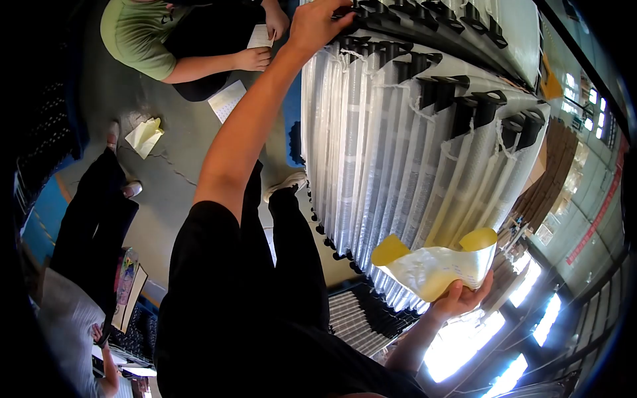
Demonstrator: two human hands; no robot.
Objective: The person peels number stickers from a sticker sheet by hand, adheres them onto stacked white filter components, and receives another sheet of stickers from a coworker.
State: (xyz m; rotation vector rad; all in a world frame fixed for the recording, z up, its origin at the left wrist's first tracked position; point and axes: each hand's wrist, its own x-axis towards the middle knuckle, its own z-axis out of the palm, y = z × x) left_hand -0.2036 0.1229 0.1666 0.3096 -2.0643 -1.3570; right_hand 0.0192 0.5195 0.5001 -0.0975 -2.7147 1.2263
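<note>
My left hand (320,25) reaches out at the top with its fingers closed at the black plastic end pieces of a bundle; what it pinches is hard to make out. At lower right, my right hand (461,300) grips a curling yellow-and-white sheet of paper (441,266) with faint writing on it. Right behind the sheet stands a big stack of long tubes wrapped in clear plastic (378,146). Black end pieces (488,106) and white ties line its upper edge. Another wrapped bundle (517,30) lies beyond it.
A co-worker in a green shirt (136,40) holds a white paper (260,36) at upper left. Another person in grey (70,325) is at lower left. A crumpled yellowish paper (144,137) and a printed white sheet (227,101) lie on the floor. More tubes (358,322) are below.
</note>
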